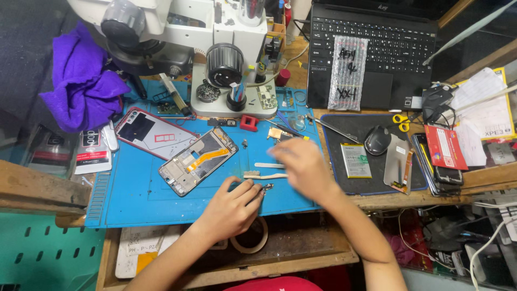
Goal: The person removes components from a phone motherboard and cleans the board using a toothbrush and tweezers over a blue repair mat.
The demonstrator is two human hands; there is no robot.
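Note:
My left hand (232,205) rests at the front edge of the blue work mat (140,202), fingers pinched on a small metal part (267,187). My right hand (301,164) hovers blurred over the mat's right side, just above a white toothbrush (258,175) and a pale flat pry stick (266,165); whether it holds anything is unclear. An opened phone frame (198,160) with an orange flex cable lies left of both hands. A red-rimmed phone back cover (153,132) lies further left.
A white microscope (215,48) stands at the back of the mat. A purple cloth (83,81) lies at left. A laptop (377,48) sits at back right, with a mouse (377,140), battery (355,160), yellow-handled scissors (399,119) and stacked phones (444,156) on a dark pad.

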